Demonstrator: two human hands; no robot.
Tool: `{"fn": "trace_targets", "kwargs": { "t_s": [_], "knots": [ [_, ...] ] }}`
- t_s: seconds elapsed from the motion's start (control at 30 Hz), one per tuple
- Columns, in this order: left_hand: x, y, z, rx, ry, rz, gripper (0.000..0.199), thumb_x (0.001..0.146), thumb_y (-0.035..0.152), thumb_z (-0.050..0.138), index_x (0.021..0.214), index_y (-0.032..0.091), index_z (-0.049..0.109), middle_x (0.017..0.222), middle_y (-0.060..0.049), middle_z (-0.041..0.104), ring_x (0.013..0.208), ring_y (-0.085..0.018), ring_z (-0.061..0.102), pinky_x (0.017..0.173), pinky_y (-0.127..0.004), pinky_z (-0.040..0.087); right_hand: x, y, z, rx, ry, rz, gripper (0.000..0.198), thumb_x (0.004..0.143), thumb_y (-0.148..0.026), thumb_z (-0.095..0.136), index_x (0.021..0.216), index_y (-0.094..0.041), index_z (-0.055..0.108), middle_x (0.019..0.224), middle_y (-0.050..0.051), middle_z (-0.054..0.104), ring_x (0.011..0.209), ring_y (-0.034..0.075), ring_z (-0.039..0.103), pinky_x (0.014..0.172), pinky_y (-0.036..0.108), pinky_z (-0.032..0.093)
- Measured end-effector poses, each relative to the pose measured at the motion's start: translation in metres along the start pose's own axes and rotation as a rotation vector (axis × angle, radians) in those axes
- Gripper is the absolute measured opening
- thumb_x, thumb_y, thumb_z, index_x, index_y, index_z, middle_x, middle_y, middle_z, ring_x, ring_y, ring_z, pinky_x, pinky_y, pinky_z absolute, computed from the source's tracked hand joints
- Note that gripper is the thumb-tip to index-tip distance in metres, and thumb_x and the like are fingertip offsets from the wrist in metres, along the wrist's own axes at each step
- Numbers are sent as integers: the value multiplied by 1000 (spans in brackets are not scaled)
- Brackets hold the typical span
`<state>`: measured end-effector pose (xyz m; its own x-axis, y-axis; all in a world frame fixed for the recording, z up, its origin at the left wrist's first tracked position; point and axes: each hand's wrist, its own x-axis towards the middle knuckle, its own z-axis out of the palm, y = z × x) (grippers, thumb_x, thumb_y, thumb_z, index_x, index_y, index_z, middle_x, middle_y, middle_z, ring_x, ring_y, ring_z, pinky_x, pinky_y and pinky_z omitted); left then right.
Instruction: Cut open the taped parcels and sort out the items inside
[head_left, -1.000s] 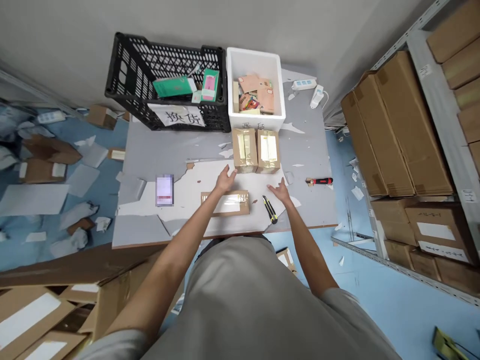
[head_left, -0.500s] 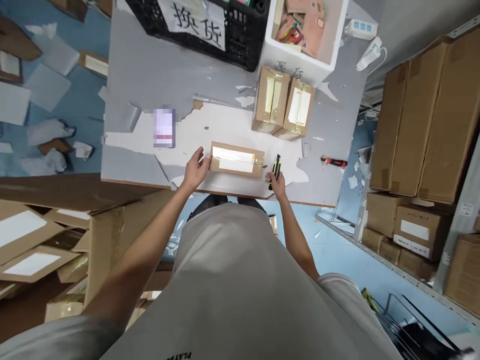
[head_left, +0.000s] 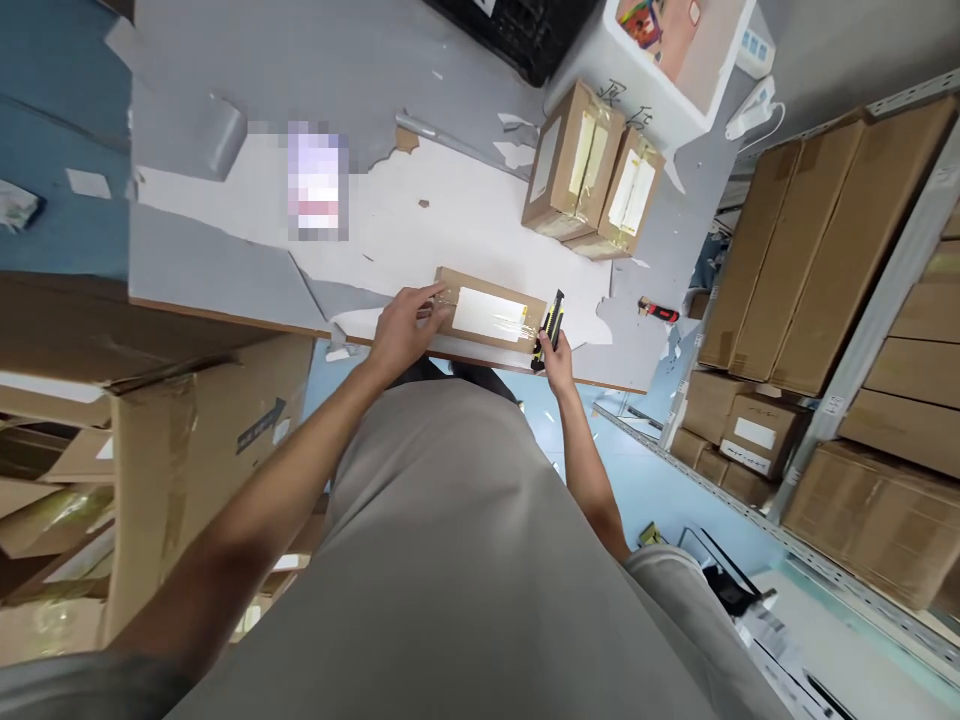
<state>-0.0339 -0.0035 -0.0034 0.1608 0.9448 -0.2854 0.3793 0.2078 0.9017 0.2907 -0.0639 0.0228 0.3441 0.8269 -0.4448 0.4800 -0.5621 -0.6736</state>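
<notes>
A long cardboard box (head_left: 491, 312) with a white label and clear tape lies near the front edge of the table. My left hand (head_left: 407, 328) holds its left end, fingers over the top and thumb at the near side. At the box's right end is my right hand (head_left: 556, 362), closed round a black and yellow utility knife (head_left: 551, 325) whose tip points away from me. Whether its blade is out cannot be made out. Farther right on the table lies a second, red and black utility knife (head_left: 659, 311).
Two taped cardboard boxes (head_left: 574, 165) stand behind, beside a white foam bin (head_left: 675, 90) and a black crate (head_left: 517, 35). A blurred-out lilac item (head_left: 315, 180) lies on the left of the table. Shelves of cartons (head_left: 795, 240) line the right; a large open carton (head_left: 210, 460) stands front left.
My left hand has moved from beside the box's left end to over it. The knife in my right hand is closer to the box's right end. The view has shifted.
</notes>
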Motion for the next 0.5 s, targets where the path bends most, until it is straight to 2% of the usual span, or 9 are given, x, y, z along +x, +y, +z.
{"fn": "trace_targets", "kwargs": {
  "t_s": [0.1,0.2,0.27,0.37,0.43,0.5],
  "knots": [
    [0,-2,-8,16,-54,22,50,106,37,68,154,29,78,134,-10,77,113,-26,79,109,-46,69,-5,-10,-8,-87,46,31,50,112,-68,44,126,-23,62,117,12,79,93,21,78,83,34,67],
    [7,-7,-13,-7,-99,42,51,103,34,70,153,29,78,132,-9,75,111,-27,78,106,-45,69,-9,-38,-20,-269,53,-30,61,117,-69,38,149,-22,61,109,8,80,79,21,76,79,34,65],
    [11,-9,-15,-22,-131,46,52,101,33,71,153,30,78,132,-9,74,110,-27,77,105,-46,69,-13,-64,-24,-413,-47,-161,66,121,-68,34,163,-24,59,111,8,83,86,24,79,86,36,66],
    [13,-9,-17,-35,-164,43,53,101,33,71,153,30,78,133,-9,74,111,-28,78,106,-46,68,-20,-110,-17,-716,-256,-374,65,126,-59,28,173,-26,58,134,11,83,115,29,81,100,35,62],
    [12,-8,-17,-38,-173,41,54,101,33,70,154,29,77,133,-9,73,113,-28,78,107,-45,67,-24,-137,-6,-981,-370,-426,64,128,-51,24,180,-28,52,140,13,81,122,30,80,99,33,60],
    [12,-7,-17,-39,-176,41,55,102,33,70,156,28,76,135,-10,73,113,-28,77,109,-45,66,-25,-159,7,-1207,-459,-427,63,129,-48,22,185,-30,44,141,13,79,120,30,80,94,31,58]
  ]
}}
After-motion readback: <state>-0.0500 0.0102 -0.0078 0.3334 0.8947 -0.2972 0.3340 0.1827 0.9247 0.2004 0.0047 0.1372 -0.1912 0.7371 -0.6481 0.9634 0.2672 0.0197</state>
